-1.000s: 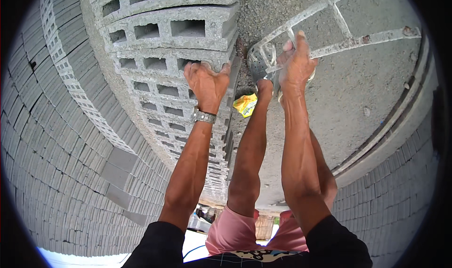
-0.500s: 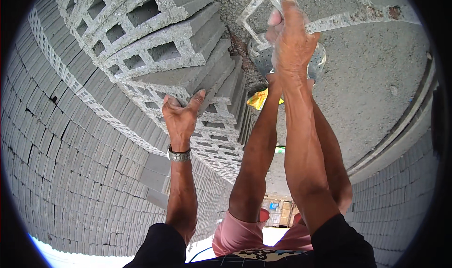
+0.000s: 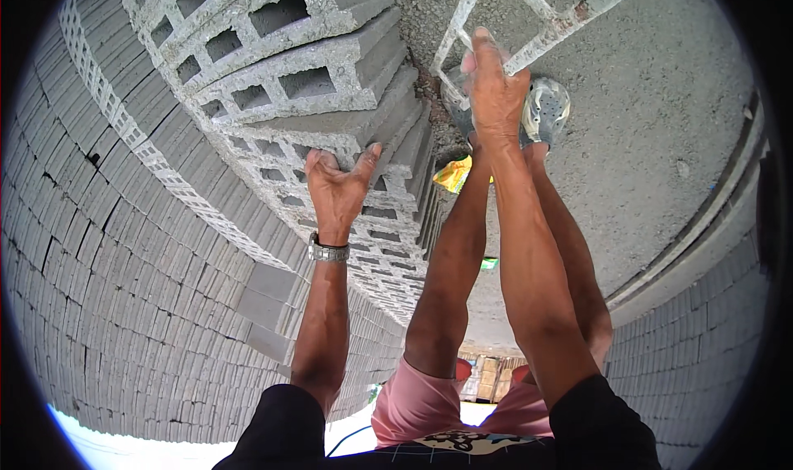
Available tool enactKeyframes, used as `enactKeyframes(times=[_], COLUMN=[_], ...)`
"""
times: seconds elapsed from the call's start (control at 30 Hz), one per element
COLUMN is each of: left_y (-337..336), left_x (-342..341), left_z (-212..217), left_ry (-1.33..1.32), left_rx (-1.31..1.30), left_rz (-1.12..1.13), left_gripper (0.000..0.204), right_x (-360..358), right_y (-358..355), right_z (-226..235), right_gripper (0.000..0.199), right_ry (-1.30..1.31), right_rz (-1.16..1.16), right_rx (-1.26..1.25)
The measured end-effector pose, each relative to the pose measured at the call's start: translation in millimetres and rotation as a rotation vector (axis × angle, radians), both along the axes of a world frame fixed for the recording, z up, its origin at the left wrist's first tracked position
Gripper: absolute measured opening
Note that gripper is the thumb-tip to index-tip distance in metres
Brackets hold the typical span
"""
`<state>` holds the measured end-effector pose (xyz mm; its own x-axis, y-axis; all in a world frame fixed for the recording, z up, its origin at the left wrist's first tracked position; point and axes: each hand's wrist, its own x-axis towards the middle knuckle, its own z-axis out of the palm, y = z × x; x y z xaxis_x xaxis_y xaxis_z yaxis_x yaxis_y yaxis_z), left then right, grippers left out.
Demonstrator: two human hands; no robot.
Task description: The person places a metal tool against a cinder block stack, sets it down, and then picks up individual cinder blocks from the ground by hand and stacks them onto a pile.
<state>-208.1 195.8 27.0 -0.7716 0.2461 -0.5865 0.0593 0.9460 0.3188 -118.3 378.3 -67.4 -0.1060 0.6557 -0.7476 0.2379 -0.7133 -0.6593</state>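
My left hand (image 3: 337, 196), a metal-banded watch on its wrist, grips the near end of a grey hollow concrete block (image 3: 334, 126) in the stack on the left. The thumb lies along the block's end and the fingers curl at its holed side; their tips are partly hidden. Above the ground near my feet, my right hand (image 3: 498, 98) is closed round a whitish, crusted metal bar frame (image 3: 570, 30). One long arm of the frame slants toward the upper right. Its far part runs out of the picture.
More hollow blocks (image 3: 256, 49) lean in a tilted row at the upper left. Tightly packed block walls (image 3: 124, 305) fill the left side, with another block wall (image 3: 686, 338) at right. A yellow wrapper (image 3: 451, 174) lies on the rough concrete ground (image 3: 636, 156) beside my shoes (image 3: 545, 111).
The metal frame has swung, so its long arm now slants upward instead of pointing right. My right hand has shifted slightly left and lower. My left hand keeps its hold on the block.
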Motion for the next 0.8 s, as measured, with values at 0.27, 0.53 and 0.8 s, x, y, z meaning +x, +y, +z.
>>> enactKeyframes(times=[0.27, 0.53, 0.8], left_y=[38, 85, 71], left_x=[-3, -52, -64], left_z=[18, -44, -9], left_ry=[0.078, 0.191, 0.017], left_rx=[0.134, -0.237, 0.000], left_rz=[-0.002, -0.226, 0.180], left_gripper=[0.047, 0.067, 0.050], right_x=[24, -5, -33], right_y=[31, 25, 58], right_z=[-4, -7, -6], right_gripper=[0.041, 0.045, 0.032], right_ry=[-0.098, -0.006, 0.151], right_rz=[-0.219, -0.218, -0.099], right_rx=[-0.111, -0.127, 0.122])
